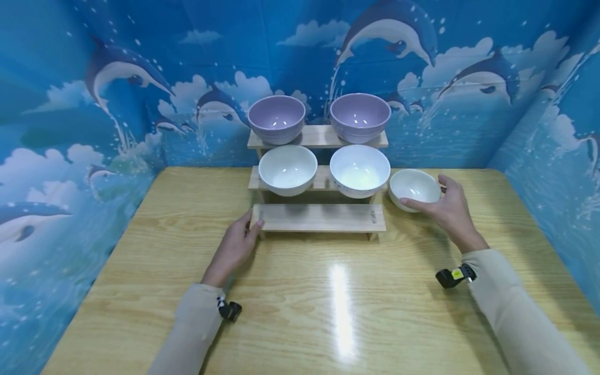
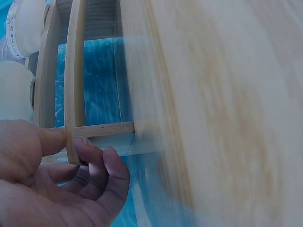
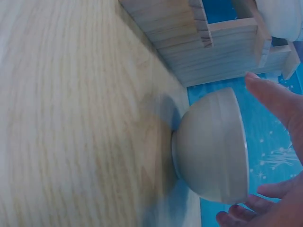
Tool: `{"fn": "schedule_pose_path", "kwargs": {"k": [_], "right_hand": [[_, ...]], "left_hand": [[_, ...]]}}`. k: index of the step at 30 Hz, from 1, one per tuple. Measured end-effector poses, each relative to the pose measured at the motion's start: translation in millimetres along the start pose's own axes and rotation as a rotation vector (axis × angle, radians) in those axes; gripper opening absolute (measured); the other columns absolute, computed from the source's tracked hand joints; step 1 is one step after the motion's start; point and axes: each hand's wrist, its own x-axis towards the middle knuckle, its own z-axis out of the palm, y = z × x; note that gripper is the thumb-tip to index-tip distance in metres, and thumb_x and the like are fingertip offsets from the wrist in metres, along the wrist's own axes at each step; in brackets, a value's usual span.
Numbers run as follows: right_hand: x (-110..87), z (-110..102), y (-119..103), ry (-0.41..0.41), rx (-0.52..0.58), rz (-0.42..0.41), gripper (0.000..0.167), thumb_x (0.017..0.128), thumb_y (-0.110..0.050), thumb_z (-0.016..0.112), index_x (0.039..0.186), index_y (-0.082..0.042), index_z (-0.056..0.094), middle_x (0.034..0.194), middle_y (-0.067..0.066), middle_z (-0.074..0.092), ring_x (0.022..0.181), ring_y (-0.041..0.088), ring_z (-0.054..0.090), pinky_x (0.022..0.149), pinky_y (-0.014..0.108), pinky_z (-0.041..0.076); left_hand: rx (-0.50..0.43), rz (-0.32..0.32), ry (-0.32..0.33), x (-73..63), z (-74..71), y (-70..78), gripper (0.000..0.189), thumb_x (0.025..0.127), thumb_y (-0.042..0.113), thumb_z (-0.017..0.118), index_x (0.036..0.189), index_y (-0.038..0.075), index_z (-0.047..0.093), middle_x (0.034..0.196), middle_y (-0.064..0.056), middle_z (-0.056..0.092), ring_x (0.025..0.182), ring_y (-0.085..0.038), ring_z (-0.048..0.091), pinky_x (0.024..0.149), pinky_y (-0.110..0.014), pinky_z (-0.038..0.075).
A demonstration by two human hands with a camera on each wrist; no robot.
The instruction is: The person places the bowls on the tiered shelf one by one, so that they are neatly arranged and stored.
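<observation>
My left hand (image 1: pixel 236 245) pinches the left end of the lowest board of a three-tier wooden shelf (image 1: pixel 319 217), thumb on top and fingers curled beneath. A small white bowl (image 1: pixel 414 186) stands upright on the table just right of the shelf. Spread over that bowl is my right hand (image 1: pixel 447 208); in the right wrist view the thumb (image 3: pixel 267 94) is apart from the rim, while the other fingers are close by the rim's opposite side. Two white bowls (image 1: pixel 288 171) (image 1: pixel 360 171) sit on the middle tier.
On the top tier stand two purple bowls (image 1: pixel 276 120) (image 1: pixel 360 117). The shelf rests toward the back of the wooden table (image 1: pixel 290 302). A blue dolphin-print cloth (image 1: pixel 290 57) hangs behind and along both sides.
</observation>
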Motion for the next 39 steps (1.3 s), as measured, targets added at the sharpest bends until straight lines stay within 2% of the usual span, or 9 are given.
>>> {"fn": "schedule_pose_path", "kwargs": {"k": [2,6,9,11,16,21,26,33,39], "right_hand": [[1.7,2,2,0.000,-0.001,0.001,0.127,0.077,-0.050,0.087,0.159,0.007,0.009,0.160,0.033,0.018,0.139,0.052,0.032,0.109,0.065,0.036],[4.3,4,5,-0.003,-0.011,0.016,0.128,0.077,-0.053,0.086,0.159,0.006,0.007,0.160,0.033,0.015,0.138,0.053,0.032,0.108,0.066,0.038],[5.7,7,7,-0.005,-0.010,0.029,0.130,0.075,-0.054,0.086,0.160,0.005,0.006,0.159,0.034,0.016,0.136,0.053,0.034,0.107,0.065,0.039],[6.6,9,8,-0.003,-0.009,0.031,0.131,0.075,-0.053,0.087,0.160,0.005,0.006,0.158,0.034,0.017,0.135,0.052,0.035,0.107,0.064,0.040],[8.0,14,9,0.003,0.010,0.033,0.133,0.073,-0.050,0.090,0.160,0.004,0.005,0.156,0.034,0.021,0.134,0.051,0.038,0.108,0.062,0.041],[9.5,16,9,0.000,0.009,0.038,0.134,0.073,-0.048,0.090,0.160,0.004,0.002,0.155,0.035,0.020,0.134,0.052,0.037,0.108,0.064,0.040],[11.0,17,10,0.001,-0.004,0.038,0.135,0.072,-0.046,0.091,0.159,0.005,0.001,0.154,0.036,0.021,0.133,0.053,0.037,0.107,0.064,0.040],[11.8,20,9,0.028,-0.010,0.031,0.128,0.073,-0.037,0.091,0.159,0.005,0.006,0.151,0.035,0.025,0.131,0.051,0.040,0.107,0.063,0.041],[11.7,20,8,0.034,-0.008,0.062,0.127,0.074,-0.037,0.091,0.159,0.004,0.007,0.151,0.034,0.025,0.132,0.051,0.039,0.107,0.063,0.041]], "left_hand": [[-0.001,0.007,0.003,0.1,0.2,-0.7,0.063,0.110,0.039,0.040,0.162,0.009,0.019,0.155,-0.017,0.043,0.131,-0.030,0.053,0.105,-0.048,0.048],[-0.012,0.028,0.004,0.8,0.3,-1.7,0.060,0.111,0.037,0.040,0.162,0.011,0.023,0.137,-0.016,0.058,0.115,-0.028,0.061,0.096,-0.046,0.054],[-0.015,0.042,0.006,1.2,-0.3,-1.9,0.058,0.111,0.036,0.041,0.161,0.011,0.026,0.124,-0.013,0.063,0.106,-0.025,0.062,0.089,-0.043,0.055],[-0.008,0.053,0.008,1.2,-0.8,-2.2,0.058,0.111,0.035,0.041,0.161,0.010,0.027,0.121,-0.013,0.064,0.103,-0.025,0.062,0.087,-0.043,0.055],[-0.005,0.066,0.011,1.2,-0.7,-2.7,0.058,0.111,0.035,0.041,0.161,0.009,0.027,0.121,-0.013,0.064,0.103,-0.024,0.063,0.087,-0.042,0.056],[-0.011,0.051,0.014,1.3,0.0,-2.0,0.058,0.111,0.035,0.042,0.161,0.010,0.026,0.124,-0.013,0.064,0.104,-0.024,0.063,0.088,-0.042,0.056],[-0.011,0.020,0.015,1.6,0.4,-0.4,0.059,0.110,0.037,0.041,0.161,0.011,0.026,0.116,-0.011,0.065,0.099,-0.023,0.063,0.085,-0.041,0.056],[-0.005,0.009,0.009,1.8,0.8,-0.8,0.060,0.110,0.039,0.040,0.162,0.012,0.025,0.119,-0.010,0.065,0.100,-0.022,0.062,0.085,-0.040,0.055],[-0.004,0.022,0.008,1.3,0.3,-0.9,0.060,0.110,0.039,0.040,0.162,0.012,0.024,0.114,-0.009,0.066,0.097,-0.022,0.063,0.083,-0.039,0.055]]}}
